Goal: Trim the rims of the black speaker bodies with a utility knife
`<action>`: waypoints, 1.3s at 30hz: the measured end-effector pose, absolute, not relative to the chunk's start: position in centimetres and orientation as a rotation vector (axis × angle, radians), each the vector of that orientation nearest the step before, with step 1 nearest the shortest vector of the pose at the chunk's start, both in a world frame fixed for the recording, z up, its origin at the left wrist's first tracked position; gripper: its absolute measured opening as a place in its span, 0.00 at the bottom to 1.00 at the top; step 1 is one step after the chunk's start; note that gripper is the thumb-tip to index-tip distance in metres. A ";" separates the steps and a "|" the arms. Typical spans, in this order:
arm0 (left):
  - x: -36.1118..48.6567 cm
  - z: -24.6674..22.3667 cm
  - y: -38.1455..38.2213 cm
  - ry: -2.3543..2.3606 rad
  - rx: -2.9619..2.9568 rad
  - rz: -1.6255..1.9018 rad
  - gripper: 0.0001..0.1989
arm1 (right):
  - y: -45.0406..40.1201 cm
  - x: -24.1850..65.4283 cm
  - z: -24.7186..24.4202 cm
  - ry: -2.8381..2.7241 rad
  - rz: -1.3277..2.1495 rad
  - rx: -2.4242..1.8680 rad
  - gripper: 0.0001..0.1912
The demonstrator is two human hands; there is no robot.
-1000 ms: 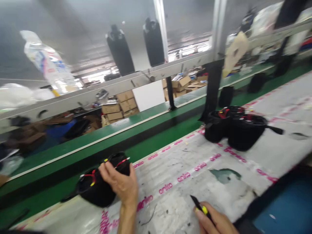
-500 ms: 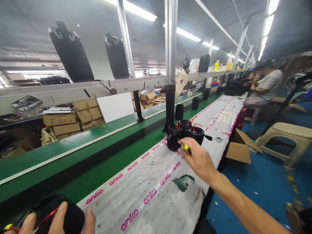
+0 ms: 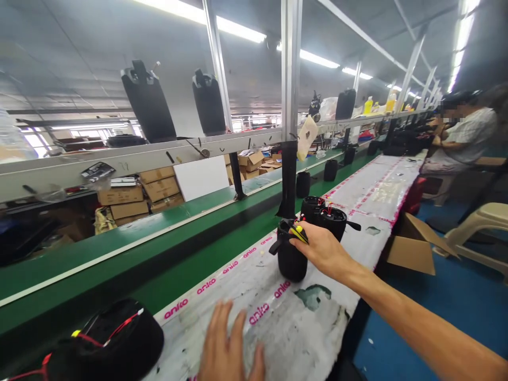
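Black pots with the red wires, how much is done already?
Done: maybe the wires, since red ones show in the near pots and the pots behind. In hand: one pot, with the right hand at its top, holding a knife too. The left hand holds nothing. Left: probably the pots behind, whose tops look open. None looks surely finished.

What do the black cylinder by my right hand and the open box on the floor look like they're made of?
Black cylinder: probably fabric over a firm body, since its surface is matte and it holds its round shape.
Open box: cardboard, plain and matte, judging by the brown colour and folded flaps.
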State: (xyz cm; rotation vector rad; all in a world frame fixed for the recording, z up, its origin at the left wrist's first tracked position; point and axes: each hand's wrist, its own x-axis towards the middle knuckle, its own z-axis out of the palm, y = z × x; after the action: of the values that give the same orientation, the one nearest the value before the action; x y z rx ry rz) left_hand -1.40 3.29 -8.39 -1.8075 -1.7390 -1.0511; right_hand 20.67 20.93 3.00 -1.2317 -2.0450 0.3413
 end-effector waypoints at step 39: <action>-1.7 0.0 2.9 -2.739 -2.191 0.147 0.38 | 4.6 17.1 -8.6 -2.347 0.272 -1.092 0.08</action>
State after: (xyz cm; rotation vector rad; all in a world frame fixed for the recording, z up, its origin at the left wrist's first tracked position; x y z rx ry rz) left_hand -1.65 2.95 -0.02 -2.1914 -2.7387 0.1471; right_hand 17.09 4.60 -8.59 -1.0917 -2.3467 0.2719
